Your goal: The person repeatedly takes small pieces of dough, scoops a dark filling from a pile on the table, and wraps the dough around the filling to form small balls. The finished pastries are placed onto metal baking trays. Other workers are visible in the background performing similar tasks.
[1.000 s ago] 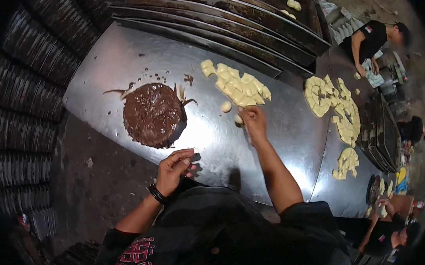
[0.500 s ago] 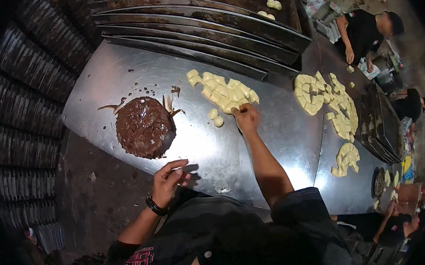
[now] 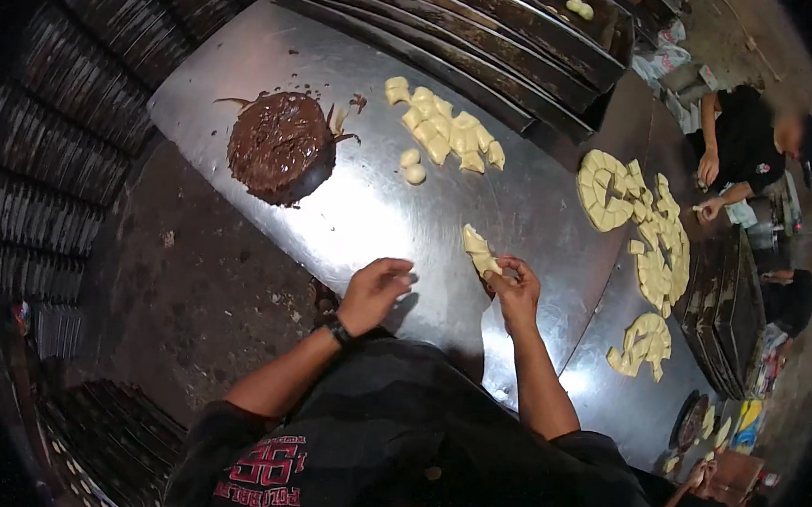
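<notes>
My right hand pinches one end of a pale strip of dough, held over the near side of the metal table. My left hand is at the near table edge, fingers loosely bent and apart, with nothing visible in it. Farther off lies a sheet of soft yellow dough cut into pieces. Two small dough balls touch each other just nearer than that sheet. To the left sits a round mound of glossy brown filling, with a utensil partly showing at its edge.
Dark baking trays are stacked along the far edge, dough balls on the top one. More cut dough spreads at the right, beside another tray stack. A co-worker handles dough at the far right. Tray racks line the left.
My right hand has come back from the dough sheet with a strip pulled off it. My left hand has opened somewhat. The whole view has shifted and turned.
</notes>
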The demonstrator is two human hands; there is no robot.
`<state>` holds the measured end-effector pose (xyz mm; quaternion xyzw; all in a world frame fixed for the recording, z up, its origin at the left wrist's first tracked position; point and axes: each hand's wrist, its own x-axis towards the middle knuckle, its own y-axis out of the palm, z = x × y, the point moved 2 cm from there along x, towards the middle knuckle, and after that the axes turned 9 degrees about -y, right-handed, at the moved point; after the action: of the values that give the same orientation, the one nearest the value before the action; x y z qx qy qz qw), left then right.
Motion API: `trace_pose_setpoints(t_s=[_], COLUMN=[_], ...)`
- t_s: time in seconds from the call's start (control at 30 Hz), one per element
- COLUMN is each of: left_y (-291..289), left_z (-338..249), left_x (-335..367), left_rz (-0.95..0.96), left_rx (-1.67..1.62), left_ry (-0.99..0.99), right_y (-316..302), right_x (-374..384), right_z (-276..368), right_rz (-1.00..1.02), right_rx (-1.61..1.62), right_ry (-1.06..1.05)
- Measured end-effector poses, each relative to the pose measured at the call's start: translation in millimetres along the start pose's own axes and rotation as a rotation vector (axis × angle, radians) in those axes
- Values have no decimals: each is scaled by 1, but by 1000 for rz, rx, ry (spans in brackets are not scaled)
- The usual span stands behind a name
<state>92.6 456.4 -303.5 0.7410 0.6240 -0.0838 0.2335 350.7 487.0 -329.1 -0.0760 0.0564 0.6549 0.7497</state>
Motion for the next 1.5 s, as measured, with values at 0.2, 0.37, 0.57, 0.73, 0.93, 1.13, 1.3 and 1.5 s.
trace_pose_setpoints(t_s=[0.2,0.37,0.57,0.73,0.93,1.13,1.3,1.5], left_y=[69,71,40,103,62,-32,4,8], left_z=[-16,12,7,-24,-29,-21,-24,-35], left_x=[76,131,109,57,47,38,42,1], left_rz=[-7,208,127,321,142,-367,-524,-493], left_rx=[1000,1213,924,775,772,994,1115,-258], left_ry=[737,843,693,679,613,511,648,400], right_y=[-9,-52,-104,-55,-48,-59,27,127], right_x=[12,-17,-51,-22,4,23,4,-43], right_z=[-8,-9,13,55,69,77,66,71], right_rz=[-27,-242,-282,144,59,-4,113,463], right_rx=[-27,154,458,602,655,587,363,433], right_ry=[61,12,-37,53,-66,-103,-79,97])
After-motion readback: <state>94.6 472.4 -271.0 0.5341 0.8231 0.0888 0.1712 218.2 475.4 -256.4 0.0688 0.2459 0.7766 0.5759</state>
